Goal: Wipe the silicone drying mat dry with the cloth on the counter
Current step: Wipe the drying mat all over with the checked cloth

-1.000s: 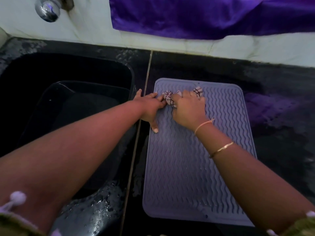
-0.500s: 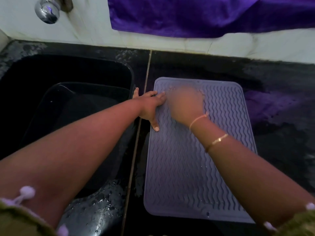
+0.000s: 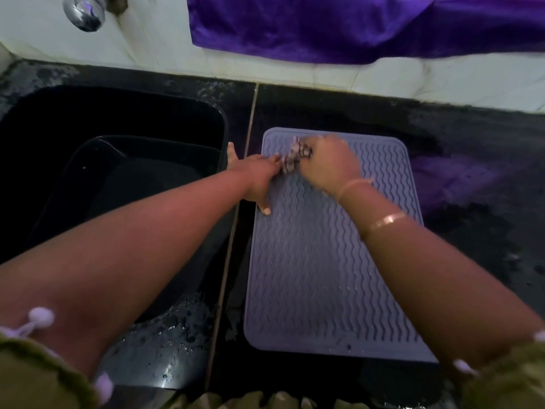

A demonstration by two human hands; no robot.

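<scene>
- Firstly, the left hand [image 3: 259, 180] lies flat with its fingers spread, pressing the edge of the silicone mat [image 3: 324, 276] just left of the grip.
- Beside it, the right hand [image 3: 328, 165] clenches the bunched checked cloth [image 3: 292, 159].
- Beneath that grip lies the mat's far end, with the black counter [image 3: 472, 237] to its right.

cloth [image 3: 290, 160] mostly hidden under blurred right hand [image 3: 327, 165], tap [image 3: 84, 13] cut off at top edge

A black sink [image 3: 118, 113] was set into the left side of the bench [image 3: 472, 202], a dark tub [image 3: 73, 178] sitting inside it. A chrome tap [image 3: 85, 13] and purple fabric [image 3: 354, 25] hung on the white wall [image 3: 147, 48] behind.
</scene>
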